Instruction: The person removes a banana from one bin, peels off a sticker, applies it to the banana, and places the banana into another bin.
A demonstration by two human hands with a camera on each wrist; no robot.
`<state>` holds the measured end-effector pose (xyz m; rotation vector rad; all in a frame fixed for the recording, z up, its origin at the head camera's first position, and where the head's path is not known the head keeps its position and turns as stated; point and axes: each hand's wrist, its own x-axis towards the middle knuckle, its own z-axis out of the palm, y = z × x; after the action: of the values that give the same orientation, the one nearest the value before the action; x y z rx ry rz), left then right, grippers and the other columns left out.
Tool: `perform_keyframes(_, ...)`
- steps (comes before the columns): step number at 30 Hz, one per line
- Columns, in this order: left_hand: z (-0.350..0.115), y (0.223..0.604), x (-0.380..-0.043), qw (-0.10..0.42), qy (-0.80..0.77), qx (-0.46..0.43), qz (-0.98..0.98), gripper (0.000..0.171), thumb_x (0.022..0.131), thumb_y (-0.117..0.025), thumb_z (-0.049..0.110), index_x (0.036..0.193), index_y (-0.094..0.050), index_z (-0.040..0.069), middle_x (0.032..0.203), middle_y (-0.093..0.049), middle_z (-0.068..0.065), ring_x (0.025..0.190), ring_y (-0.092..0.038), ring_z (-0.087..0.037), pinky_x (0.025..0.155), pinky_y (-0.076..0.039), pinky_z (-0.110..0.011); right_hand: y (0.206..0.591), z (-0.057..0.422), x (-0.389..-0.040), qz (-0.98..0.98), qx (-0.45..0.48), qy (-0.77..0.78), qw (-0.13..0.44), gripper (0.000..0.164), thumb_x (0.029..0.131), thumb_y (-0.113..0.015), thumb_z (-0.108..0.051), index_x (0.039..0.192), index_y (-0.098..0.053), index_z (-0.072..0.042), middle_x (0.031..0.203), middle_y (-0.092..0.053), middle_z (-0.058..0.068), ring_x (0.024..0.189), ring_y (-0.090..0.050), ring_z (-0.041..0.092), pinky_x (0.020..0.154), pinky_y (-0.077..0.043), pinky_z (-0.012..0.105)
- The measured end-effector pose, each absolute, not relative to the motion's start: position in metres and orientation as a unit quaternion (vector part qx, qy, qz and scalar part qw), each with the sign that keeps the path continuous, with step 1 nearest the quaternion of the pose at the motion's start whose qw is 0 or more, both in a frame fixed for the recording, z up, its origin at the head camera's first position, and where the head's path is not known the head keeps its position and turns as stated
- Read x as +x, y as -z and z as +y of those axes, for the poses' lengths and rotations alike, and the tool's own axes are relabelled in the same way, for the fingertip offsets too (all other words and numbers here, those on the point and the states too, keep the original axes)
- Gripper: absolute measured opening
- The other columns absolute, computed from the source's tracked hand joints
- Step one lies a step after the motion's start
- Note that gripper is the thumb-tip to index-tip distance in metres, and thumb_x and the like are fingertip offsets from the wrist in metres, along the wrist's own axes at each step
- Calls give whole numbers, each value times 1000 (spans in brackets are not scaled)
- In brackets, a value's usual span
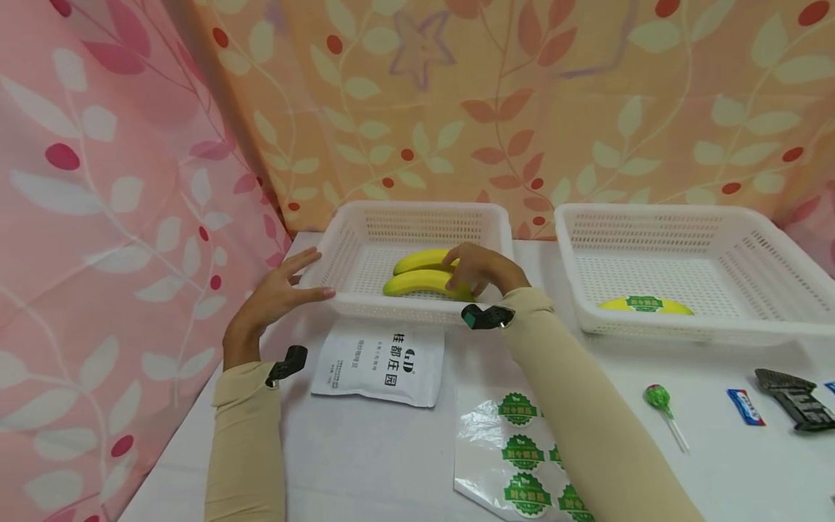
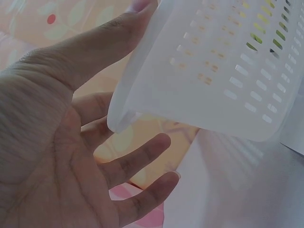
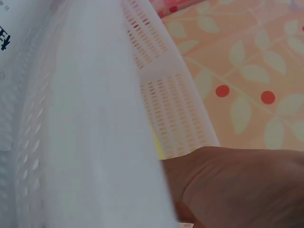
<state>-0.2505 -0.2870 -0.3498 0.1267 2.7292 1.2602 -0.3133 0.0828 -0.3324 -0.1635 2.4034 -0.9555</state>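
Bananas (image 1: 424, 280) in the left basket (image 1: 391, 308) may slip if the right hand (image 1: 484, 267), fingers curled round them, pinches unevenly, while the left hand (image 1: 270, 296) spreads its fingers against the basket.

Left sleeve (image 1: 248, 442), right sleeve (image 1: 574, 391): beige. Left camera (image 1: 295, 358), right camera (image 1: 486, 317): black, the latter green-faced at nine o'clock.

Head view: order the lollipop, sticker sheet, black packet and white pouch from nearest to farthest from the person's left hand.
From the left hand:
1. White pouch: in front of the left basket.
2. Sticker sheet: right of the pouch, partly hidden by the right sleeve.
3. Lollipop: right of that sleeve.
4. Black packet: right of the lollipop.
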Motion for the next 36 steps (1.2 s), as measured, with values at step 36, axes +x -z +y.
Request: perform_keyframes(36, -287, 347, -251, 74, -418, 40, 905, 108, 82, -86, 59, 169, -25, 39, 179, -12, 5, 152, -29, -53, 113, -30, -80, 276, 194, -206, 916, -219, 333, 48, 55, 96, -79, -13, 147, -62, -19, 127, -73, 8, 124, -66, 31, 97, -53, 55)
